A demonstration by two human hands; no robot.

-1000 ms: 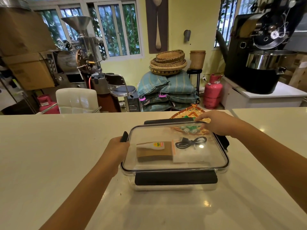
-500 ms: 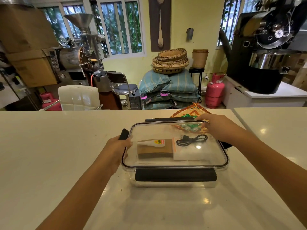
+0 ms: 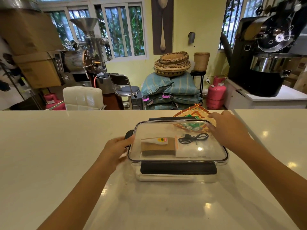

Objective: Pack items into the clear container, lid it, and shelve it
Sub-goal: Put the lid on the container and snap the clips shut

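Note:
The clear container (image 3: 176, 179) stands on the white counter with its clear lid (image 3: 201, 156) lying on top. Through the lid I see a small glue bottle (image 3: 157, 141), a brown card (image 3: 157, 149), and a black cable (image 3: 194, 138) on a white packet (image 3: 191, 152). The black front latch (image 3: 178, 168) hangs down over the front wall. My left hand (image 3: 116, 150) grips the lid's left edge beside the black left latch (image 3: 128, 136). My right hand (image 3: 229, 128) lies over the lid's far right corner, fingers curled over the rim.
A woven patterned tray (image 3: 194, 112) with green-wrapped sweets sits just behind the container. A seam at the right joins the counter (image 3: 49, 146) to a second counter (image 3: 274, 130). Beyond stand a white chair (image 3: 83, 97), roasting machines, sacks and a pink gas cylinder (image 3: 216, 93).
My left hand has slid slightly off the left latch, so more of the latch shows. The right hand stays on the far right corner. The container has not moved.

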